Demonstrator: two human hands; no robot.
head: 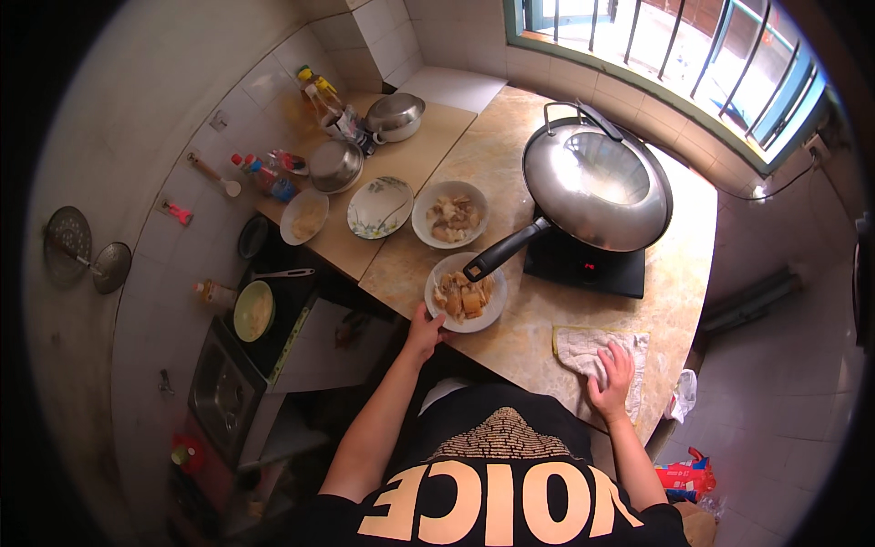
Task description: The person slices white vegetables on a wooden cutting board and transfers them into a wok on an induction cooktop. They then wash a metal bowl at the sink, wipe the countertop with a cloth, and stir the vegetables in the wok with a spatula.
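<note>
My left hand (426, 333) grips the near-left rim of a white plate (497, 309) at the counter's front edge, thumb on top. Chunks of brownish food (467, 297) lie in it. My right hand (614, 380) rests with spread fingers on a pale cloth (574, 342) with a yellow edge. A wok with a domed steel lid (555, 174) sits on a black induction cooker (586, 271) with a lit red display. The wok's black handle (506, 250) reaches over the plate. Behind the plate stands a white bowl (426, 236) of pale food pieces.
Left of the bowls are a floral dish (380, 207), another white bowl (305, 216), lidded pots (335, 166) and several bottles (270, 179). A sink (222, 391) and a green bowl (253, 311) lie lower left. The cooker's surroundings include a barred window (656, 41) and a cable (759, 197).
</note>
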